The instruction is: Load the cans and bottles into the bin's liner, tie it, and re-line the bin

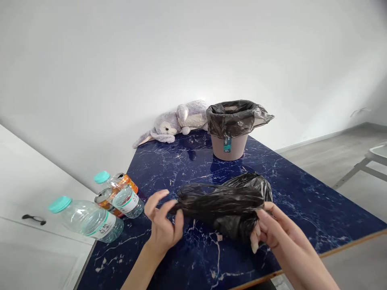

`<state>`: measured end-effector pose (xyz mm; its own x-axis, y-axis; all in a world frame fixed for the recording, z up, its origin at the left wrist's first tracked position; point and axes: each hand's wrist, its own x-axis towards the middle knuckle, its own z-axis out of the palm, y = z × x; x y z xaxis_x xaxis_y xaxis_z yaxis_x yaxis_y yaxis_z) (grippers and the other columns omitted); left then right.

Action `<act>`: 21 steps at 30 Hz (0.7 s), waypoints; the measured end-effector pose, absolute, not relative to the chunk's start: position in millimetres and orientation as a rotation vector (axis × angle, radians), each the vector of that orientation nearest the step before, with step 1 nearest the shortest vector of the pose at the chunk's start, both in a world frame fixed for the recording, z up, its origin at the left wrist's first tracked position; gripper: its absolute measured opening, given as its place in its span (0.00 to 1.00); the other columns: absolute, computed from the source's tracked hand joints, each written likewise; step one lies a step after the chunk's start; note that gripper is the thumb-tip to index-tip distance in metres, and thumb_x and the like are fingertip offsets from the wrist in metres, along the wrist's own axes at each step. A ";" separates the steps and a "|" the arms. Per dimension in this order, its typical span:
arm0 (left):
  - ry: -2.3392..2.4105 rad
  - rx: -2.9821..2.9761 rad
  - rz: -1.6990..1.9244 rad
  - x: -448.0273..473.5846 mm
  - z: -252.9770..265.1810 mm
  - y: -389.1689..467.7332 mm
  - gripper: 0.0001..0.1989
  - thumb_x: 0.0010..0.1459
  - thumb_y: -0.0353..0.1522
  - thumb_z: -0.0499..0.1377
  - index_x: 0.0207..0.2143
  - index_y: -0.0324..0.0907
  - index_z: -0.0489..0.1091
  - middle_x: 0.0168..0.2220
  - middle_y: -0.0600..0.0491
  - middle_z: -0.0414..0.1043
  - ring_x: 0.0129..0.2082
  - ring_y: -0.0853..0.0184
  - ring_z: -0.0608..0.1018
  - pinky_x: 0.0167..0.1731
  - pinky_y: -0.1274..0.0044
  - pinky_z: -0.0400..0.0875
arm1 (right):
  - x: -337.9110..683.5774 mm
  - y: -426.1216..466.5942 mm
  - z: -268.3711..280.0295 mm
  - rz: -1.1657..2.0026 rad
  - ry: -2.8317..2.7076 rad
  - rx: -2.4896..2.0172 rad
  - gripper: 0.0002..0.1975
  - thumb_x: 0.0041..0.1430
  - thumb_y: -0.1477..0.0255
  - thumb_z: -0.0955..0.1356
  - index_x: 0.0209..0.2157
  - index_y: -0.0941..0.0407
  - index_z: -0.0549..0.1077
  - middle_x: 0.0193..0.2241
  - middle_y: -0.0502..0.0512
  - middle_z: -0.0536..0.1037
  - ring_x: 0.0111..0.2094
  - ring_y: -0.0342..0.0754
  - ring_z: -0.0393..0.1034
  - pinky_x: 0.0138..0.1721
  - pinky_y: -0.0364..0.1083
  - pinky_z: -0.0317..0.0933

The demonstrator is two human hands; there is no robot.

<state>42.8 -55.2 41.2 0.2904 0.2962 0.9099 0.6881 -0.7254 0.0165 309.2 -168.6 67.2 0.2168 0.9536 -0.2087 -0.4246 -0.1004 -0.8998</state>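
Note:
A black plastic garbage bag (217,201) stretches between my two hands, low over the blue marbled table. Its left end is gathered thin, and my left hand (165,225) pinches it between thumb and fingers. On the other side, my right hand (282,233) grips the bag's right end, thumb on top and fingers curled beneath. A looser, bunched part of the bag bulges up behind the stretched part. Beyond it stands a small taupe trash can (229,147) with a black liner (229,125) folded over its rim.
Two clear bottles with turquoise caps, one nearer (90,221) and one farther (128,199), stand at the table's left edge beside orange cans (128,181). A grey plush rabbit (169,125) lies against the wall. The table's wooden front edge (347,245) runs at lower right.

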 end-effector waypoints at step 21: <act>-0.919 -2.330 -1.333 191.9 66.1 -33.4 0.26 0.63 0.22 0.63 0.60 0.44 0.61 0.65 0.34 0.60 0.71 0.44 0.64 0.65 0.47 0.66 | 440.8 -103.1 0.4 1.046 -0.546 -1.300 0.25 0.54 0.50 0.78 0.42 0.53 0.74 0.34 0.53 0.76 0.33 0.49 0.72 0.29 0.45 0.69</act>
